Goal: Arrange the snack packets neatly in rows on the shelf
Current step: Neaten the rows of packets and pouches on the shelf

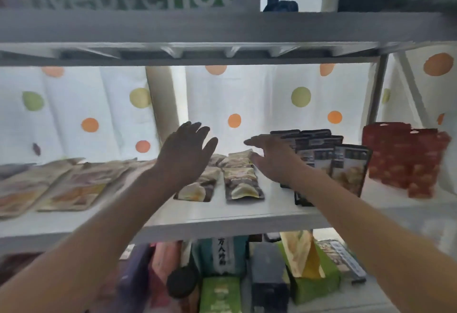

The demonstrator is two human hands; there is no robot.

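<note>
Polka-dot fabric hangs behind the white shelf (247,216), where both hands reach in holding nothing: the left hand (184,150) hovers with fingers spread, the right hand (269,156) lies flat and relaxed, fingertips toward the brown snack packets (241,181). Those lie flat mid-shelf in 2 short rows, perhaps 6 in all, though the blur hides the rear ones. They look light, soft and crinkly, likely slippery; pinching the sealed edges should serve best. Left lie about 3 pale flat pouches (74,186); right stand roughly 7 dark pouches (348,166) and 2 red bags (405,156).
</note>
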